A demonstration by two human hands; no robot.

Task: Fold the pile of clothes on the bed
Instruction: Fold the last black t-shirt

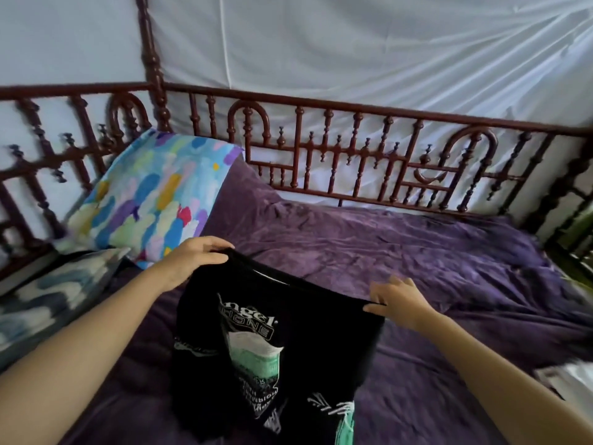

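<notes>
Ahead, both arms outstretched, left hand (pixel 192 260) pinching black T-shirt (pixel 266 348) at one shoulder, right hand (pixel 399 301) pinching the other

On my feed the left hand (pixel 190 262) and right hand (pixel 399 302) are bare; left forearm (pixel 96 332) and right forearm (pixel 481 356) are uncovered too.

Both my bare forearms stretch forward. My left grip (pixel 192 261) curls its fingers over the top edge of the black shirt (pixel 288 332). My right grip (pixel 398 300) pinches the same edge, its other fingers spread loosely.
</notes>
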